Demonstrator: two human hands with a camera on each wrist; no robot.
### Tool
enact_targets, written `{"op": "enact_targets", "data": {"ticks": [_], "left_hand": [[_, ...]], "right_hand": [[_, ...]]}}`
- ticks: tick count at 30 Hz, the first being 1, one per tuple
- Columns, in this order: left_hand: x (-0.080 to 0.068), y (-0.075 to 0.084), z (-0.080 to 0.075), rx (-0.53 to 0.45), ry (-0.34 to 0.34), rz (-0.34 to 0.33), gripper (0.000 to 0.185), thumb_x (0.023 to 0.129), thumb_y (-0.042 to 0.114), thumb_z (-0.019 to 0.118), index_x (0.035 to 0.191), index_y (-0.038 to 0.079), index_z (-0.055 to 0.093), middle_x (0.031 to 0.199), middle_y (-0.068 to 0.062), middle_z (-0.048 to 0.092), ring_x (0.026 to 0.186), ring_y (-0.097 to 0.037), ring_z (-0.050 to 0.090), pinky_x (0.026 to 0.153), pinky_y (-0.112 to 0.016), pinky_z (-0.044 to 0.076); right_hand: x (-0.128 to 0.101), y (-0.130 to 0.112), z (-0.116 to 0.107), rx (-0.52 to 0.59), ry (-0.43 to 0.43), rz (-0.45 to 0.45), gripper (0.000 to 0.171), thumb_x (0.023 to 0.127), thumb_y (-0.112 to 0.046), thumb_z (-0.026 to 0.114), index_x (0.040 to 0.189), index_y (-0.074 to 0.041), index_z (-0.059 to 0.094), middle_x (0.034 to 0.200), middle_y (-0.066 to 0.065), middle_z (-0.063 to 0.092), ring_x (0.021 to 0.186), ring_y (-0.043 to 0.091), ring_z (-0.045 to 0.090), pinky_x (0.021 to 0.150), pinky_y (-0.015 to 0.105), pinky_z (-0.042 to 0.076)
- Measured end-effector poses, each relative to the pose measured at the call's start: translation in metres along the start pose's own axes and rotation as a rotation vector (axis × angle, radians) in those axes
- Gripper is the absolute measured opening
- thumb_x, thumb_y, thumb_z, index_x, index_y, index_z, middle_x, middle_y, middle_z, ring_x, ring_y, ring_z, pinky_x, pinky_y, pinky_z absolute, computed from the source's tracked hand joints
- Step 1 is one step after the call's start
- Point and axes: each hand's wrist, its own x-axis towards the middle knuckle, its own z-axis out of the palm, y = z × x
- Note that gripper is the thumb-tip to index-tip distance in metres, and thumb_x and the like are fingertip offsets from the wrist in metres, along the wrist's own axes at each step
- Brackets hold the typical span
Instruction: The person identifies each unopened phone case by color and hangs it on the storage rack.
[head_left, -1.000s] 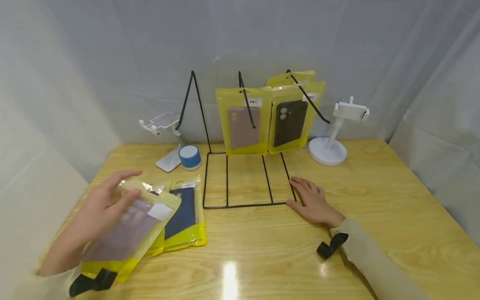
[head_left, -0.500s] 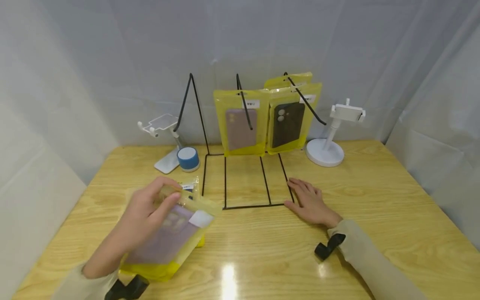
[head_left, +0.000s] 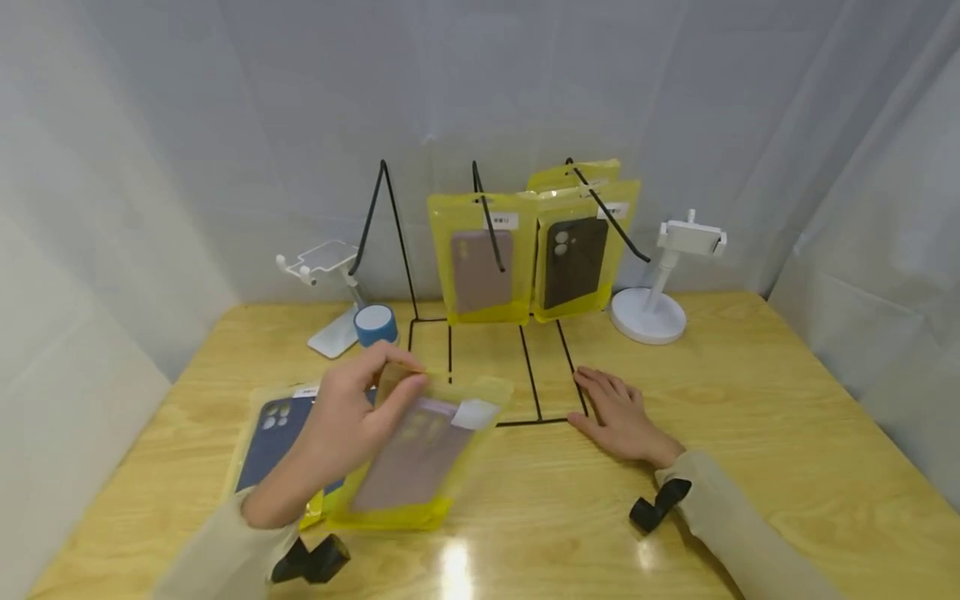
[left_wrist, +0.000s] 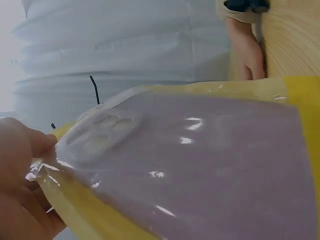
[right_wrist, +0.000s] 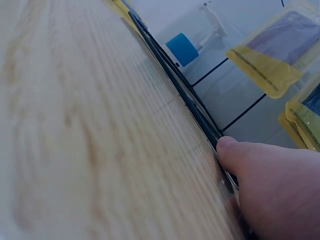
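Observation:
My left hand (head_left: 348,425) pinches the top edge of a yellow-and-clear packaged phone case (head_left: 412,462), lilac with camera holes and a white label. The packet hangs tilted over the table's front left. In the left wrist view the lilac case (left_wrist: 215,155) fills most of the picture. My right hand (head_left: 621,423) rests at the front right corner of a black wire display rack (head_left: 517,423), with the thumb (right_wrist: 232,150) against its base wire. On the rack's middle hook hangs a lilac case packet (head_left: 483,279); the right hook carries a black case packet (head_left: 576,267) with another behind.
Packaged navy cases (head_left: 273,433) lie on the table, partly hidden by my left arm. Behind them stand a white phone stand (head_left: 335,333) and a blue-and-white cylinder (head_left: 375,325). A second white phone stand (head_left: 648,317) is right of the rack. The left hook (head_left: 367,212) is bare.
My left hand has carried the lilac case packet rightward from the far left toward the rack's front, uncovering navy packets on the table. The right hand keeps its place at the rack corner.

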Motion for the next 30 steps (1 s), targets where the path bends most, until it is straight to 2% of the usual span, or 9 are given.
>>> {"op": "enact_targets", "data": {"ticks": [3, 5, 10, 14, 17, 20, 25, 28, 30], "left_hand": [[0.013, 0.002, 0.008, -0.060, 0.064, 0.056, 0.016, 0.082, -0.007, 0.067, 0.092, 0.005, 0.066, 0.073, -0.001, 0.061, 0.055, -0.004, 0.043, 0.047, -0.019, 0.034], [0.022, 0.003, 0.015, -0.116, 0.100, 0.060, 0.014, 0.083, -0.007, 0.067, 0.093, 0.003, 0.067, 0.074, -0.004, 0.063, 0.055, -0.004, 0.042, 0.047, -0.019, 0.033], [0.040, 0.007, 0.029, -0.186, 0.186, 0.019, 0.009, 0.084, -0.004, 0.067, 0.093, -0.001, 0.066, 0.072, -0.008, 0.060, 0.051, -0.006, 0.030, 0.047, -0.021, 0.024], [0.053, 0.011, 0.035, -0.243, 0.237, -0.024, 0.008, 0.086, -0.002, 0.065, 0.093, -0.004, 0.064, 0.079, -0.013, 0.063, 0.054, -0.008, 0.033, 0.049, -0.022, 0.025], [0.061, 0.013, 0.040, -0.268, 0.264, -0.025, 0.010, 0.088, 0.001, 0.064, 0.095, -0.006, 0.063, 0.086, -0.016, 0.064, 0.057, -0.008, 0.041, 0.050, -0.020, 0.030], [0.067, 0.014, 0.046, -0.296, 0.304, 0.015, 0.011, 0.088, 0.000, 0.064, 0.095, -0.007, 0.062, 0.085, -0.018, 0.064, 0.058, -0.008, 0.045, 0.049, -0.019, 0.035], [0.074, 0.017, 0.052, -0.307, 0.369, 0.064, 0.012, 0.087, 0.000, 0.063, 0.095, -0.009, 0.061, 0.082, -0.019, 0.062, 0.055, -0.008, 0.042, 0.045, -0.019, 0.031], [0.076, 0.015, 0.053, -0.280, 0.370, 0.046, 0.013, 0.087, 0.001, 0.064, 0.096, -0.008, 0.062, 0.084, -0.018, 0.062, 0.055, -0.009, 0.040, 0.046, -0.020, 0.029], [0.077, 0.013, 0.053, -0.267, 0.354, 0.011, 0.013, 0.088, 0.003, 0.064, 0.096, -0.007, 0.062, 0.085, -0.017, 0.063, 0.055, -0.009, 0.038, 0.047, -0.020, 0.029]], "right_hand": [[0.000, 0.001, 0.001, -0.004, 0.007, 0.000, 0.064, 0.099, -0.039, 0.050, 0.148, -0.003, 0.033, 0.155, 0.016, 0.030, 0.140, 0.042, 0.024, 0.101, 0.065, 0.020], [0.000, 0.002, 0.001, -0.012, 0.013, -0.001, 0.063, 0.099, -0.038, 0.050, 0.148, -0.003, 0.034, 0.155, 0.017, 0.030, 0.140, 0.042, 0.024, 0.100, 0.065, 0.020], [0.002, 0.003, 0.000, -0.021, 0.014, -0.010, 0.063, 0.099, -0.039, 0.050, 0.148, -0.004, 0.033, 0.155, 0.016, 0.029, 0.140, 0.042, 0.024, 0.100, 0.065, 0.020], [0.002, 0.001, 0.002, -0.015, 0.010, -0.010, 0.063, 0.099, -0.038, 0.051, 0.148, -0.003, 0.033, 0.155, 0.017, 0.029, 0.140, 0.042, 0.024, 0.100, 0.064, 0.020], [0.001, 0.001, 0.001, -0.017, 0.008, -0.006, 0.063, 0.099, -0.036, 0.052, 0.148, -0.003, 0.033, 0.155, 0.017, 0.029, 0.140, 0.042, 0.024, 0.100, 0.064, 0.020], [0.002, 0.001, 0.001, -0.020, 0.003, -0.007, 0.063, 0.099, -0.036, 0.052, 0.149, -0.003, 0.032, 0.155, 0.017, 0.028, 0.140, 0.041, 0.024, 0.101, 0.064, 0.020], [0.002, 0.000, 0.002, -0.028, 0.004, -0.010, 0.063, 0.098, -0.037, 0.052, 0.149, -0.004, 0.033, 0.155, 0.016, 0.028, 0.139, 0.041, 0.025, 0.101, 0.064, 0.020], [0.002, 0.000, 0.001, -0.032, -0.001, -0.006, 0.063, 0.098, -0.037, 0.052, 0.149, -0.004, 0.033, 0.155, 0.016, 0.029, 0.139, 0.041, 0.026, 0.101, 0.063, 0.020], [0.001, -0.001, 0.000, -0.025, -0.003, -0.001, 0.063, 0.098, -0.037, 0.052, 0.149, -0.004, 0.033, 0.155, 0.016, 0.028, 0.139, 0.041, 0.026, 0.102, 0.063, 0.019]]}}
